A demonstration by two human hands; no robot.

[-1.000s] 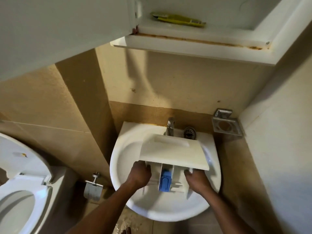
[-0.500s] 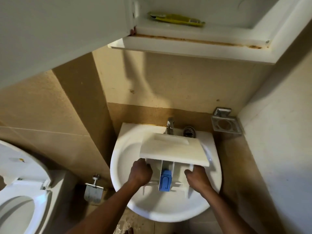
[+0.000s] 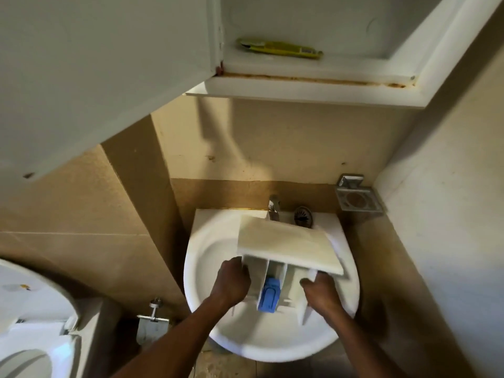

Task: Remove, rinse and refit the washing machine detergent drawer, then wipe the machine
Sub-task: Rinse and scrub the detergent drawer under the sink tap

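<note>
The white detergent drawer (image 3: 286, 241) hangs over the round white sink (image 3: 207, 257), its wide front panel pointing towards the tap (image 3: 274, 207). A blue insert (image 3: 269, 296) sits in its middle compartment. My left hand (image 3: 231, 282) grips the drawer's left side wall. My right hand (image 3: 321, 291) grips its right side. No water is visibly running from the tap. The washing machine is out of view.
A toilet (image 3: 30, 323) with its seat up stands at the lower left. An open wall cabinet (image 3: 313, 88) with a yellow-green packet (image 3: 278, 47) hangs above the sink. A metal soap holder (image 3: 357, 199) is fixed at the right wall, a paper holder (image 3: 152, 323) left of the sink.
Both hands and the drawer stay over the sink. The drawer has tilted slightly, its right end lower, and the view has shifted a little.
</note>
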